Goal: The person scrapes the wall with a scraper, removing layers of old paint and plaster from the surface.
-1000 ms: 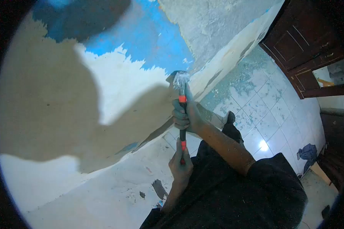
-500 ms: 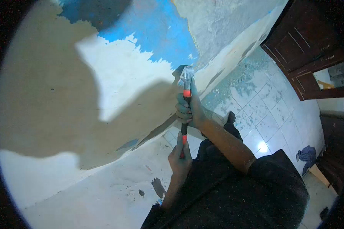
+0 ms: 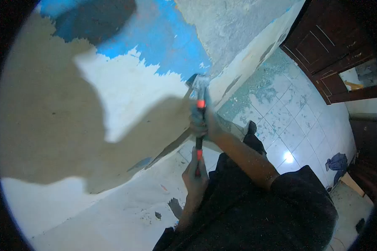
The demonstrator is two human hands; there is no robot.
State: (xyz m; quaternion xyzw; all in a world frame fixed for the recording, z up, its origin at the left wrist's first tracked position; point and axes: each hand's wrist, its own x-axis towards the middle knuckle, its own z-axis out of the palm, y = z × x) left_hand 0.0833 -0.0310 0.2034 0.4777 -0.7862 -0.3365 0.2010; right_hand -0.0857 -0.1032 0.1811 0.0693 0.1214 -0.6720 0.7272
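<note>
Both hands grip one long-handled paint scraper [image 3: 200, 109] with a black and red handle and a pale, dusty metal head. My right hand [image 3: 205, 123] is closed around the upper handle just below the head, slightly blurred. Lower down, my left hand [image 3: 195, 173] wraps the red butt end. The scraper's head lies against the wall [image 3: 134, 83], near where white paint meets a ragged blue patch [image 3: 171, 46]. Bare grey plaster [image 3: 234, 29] shows beyond the blue. The blade edge itself is hard to make out.
Paint flakes litter the tiled floor [image 3: 289, 104] along the wall's foot. A dark wooden cabinet [image 3: 335, 50] stands at the upper right. Dark cloth [image 3: 337, 163] lies on the floor at the right. Grey scraps [image 3: 176, 207] lie on the pale surface at lower left. My shadow covers much of the wall.
The view has shifted a little, so the wall patches appear further left. Both hands keep their hold on the scraper, whose head stays by the edge of the blue patch.
</note>
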